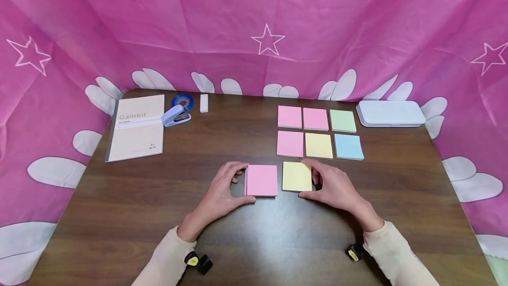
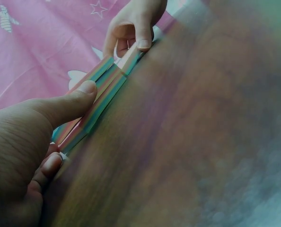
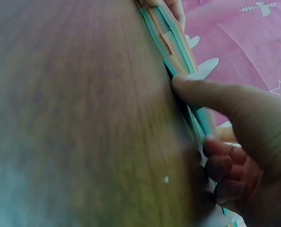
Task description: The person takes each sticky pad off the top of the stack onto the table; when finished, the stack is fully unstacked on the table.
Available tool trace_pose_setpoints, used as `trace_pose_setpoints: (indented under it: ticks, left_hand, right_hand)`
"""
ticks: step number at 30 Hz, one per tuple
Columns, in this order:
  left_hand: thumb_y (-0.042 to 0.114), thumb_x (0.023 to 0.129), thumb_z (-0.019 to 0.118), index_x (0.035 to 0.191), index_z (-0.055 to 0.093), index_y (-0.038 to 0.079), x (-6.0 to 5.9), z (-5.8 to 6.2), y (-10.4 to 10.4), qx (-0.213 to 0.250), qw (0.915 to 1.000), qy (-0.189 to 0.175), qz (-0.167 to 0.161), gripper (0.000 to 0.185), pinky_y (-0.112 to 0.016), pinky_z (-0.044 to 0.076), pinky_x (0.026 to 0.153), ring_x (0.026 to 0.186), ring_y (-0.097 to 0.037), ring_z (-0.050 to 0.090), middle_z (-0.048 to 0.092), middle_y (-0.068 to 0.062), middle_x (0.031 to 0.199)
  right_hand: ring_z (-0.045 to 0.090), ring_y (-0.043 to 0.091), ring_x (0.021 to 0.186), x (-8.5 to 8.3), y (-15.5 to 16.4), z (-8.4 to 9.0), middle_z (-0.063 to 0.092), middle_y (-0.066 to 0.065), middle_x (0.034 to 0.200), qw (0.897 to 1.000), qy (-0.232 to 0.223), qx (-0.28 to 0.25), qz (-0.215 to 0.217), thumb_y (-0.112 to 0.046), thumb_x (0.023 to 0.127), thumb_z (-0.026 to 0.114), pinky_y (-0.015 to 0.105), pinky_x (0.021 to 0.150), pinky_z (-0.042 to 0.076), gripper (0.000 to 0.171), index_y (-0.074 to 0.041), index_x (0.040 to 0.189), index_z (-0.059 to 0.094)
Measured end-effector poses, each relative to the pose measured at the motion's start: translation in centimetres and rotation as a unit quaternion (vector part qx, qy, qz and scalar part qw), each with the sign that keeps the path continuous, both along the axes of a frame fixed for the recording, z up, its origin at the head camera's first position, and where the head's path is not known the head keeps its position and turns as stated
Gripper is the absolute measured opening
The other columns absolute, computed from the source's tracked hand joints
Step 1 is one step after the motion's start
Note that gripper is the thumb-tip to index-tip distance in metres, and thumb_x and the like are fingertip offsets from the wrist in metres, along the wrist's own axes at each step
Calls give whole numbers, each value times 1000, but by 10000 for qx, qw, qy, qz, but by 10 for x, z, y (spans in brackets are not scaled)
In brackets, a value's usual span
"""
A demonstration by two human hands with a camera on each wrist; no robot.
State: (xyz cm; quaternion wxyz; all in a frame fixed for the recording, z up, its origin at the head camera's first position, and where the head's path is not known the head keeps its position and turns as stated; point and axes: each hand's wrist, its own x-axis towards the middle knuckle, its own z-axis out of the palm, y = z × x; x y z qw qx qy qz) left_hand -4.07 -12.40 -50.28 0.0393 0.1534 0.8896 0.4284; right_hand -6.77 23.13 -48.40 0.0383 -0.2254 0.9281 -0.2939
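A pink sticky-note pad and a yellow sticky-note pad lie side by side on the dark wooden table. My left hand grips the pink pad from its left side, thumb at the front edge and fingers at the back. My right hand grips the yellow pad from the right in the same way. In the left wrist view my left thumb lies on the pad's edge, with the right hand beyond. The right wrist view shows my right thumb against the pad's edge.
Behind the two pads, pink, green, yellow and blue pads lie in a grid of two rows. A white case sits at the back right. A notebook, stapler, tape roll and white eraser lie back left. Pink cloth surrounds the table.
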Motion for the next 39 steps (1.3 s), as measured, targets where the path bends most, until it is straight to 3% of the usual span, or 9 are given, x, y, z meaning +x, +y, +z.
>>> trace_pose_setpoints:
  ticks: [4,14,22,30,39]
  left_hand:
    - [33,79,104,156,60,14,0,-2,1,-1,10000,-5,0,91,-45,55,97,116,-19,59,58,-6,151]
    - [33,80,104,157,60,13,-1,-1,2,-14,10000,9,-37,91,-44,56,97,119,-20,59,57,-7,152]
    - [33,80,104,157,59,14,-1,0,0,-6,10000,-31,-22,91,-45,56,98,119,-21,59,57,-7,153]
    - [34,80,104,158,59,14,1,1,0,-68,9999,-107,12,92,-46,56,99,118,-22,59,56,-7,154]
    - [36,81,103,159,58,15,1,-1,0,-120,9999,-64,20,93,-46,56,99,120,-22,58,56,-7,155]
  right_hand:
    - [45,6,68,0,-1,0,52,-11,80,9997,45,212,-93,-43,76,104,28,59,36,87,-17,149,65]
    - [44,5,68,2,0,-4,53,-11,80,9997,5,151,-196,-42,77,104,29,60,35,83,-16,148,67]
    - [46,4,66,1,-2,-4,53,-13,80,9994,299,60,-135,-48,72,105,28,60,38,101,-18,157,59]
    - [46,4,68,2,-9,0,51,-13,79,9986,502,-159,-58,-51,72,104,28,62,38,95,-19,152,63]
    - [43,0,67,5,-37,12,52,-12,78,9969,647,-355,283,-48,73,105,26,62,39,92,-16,149,66]
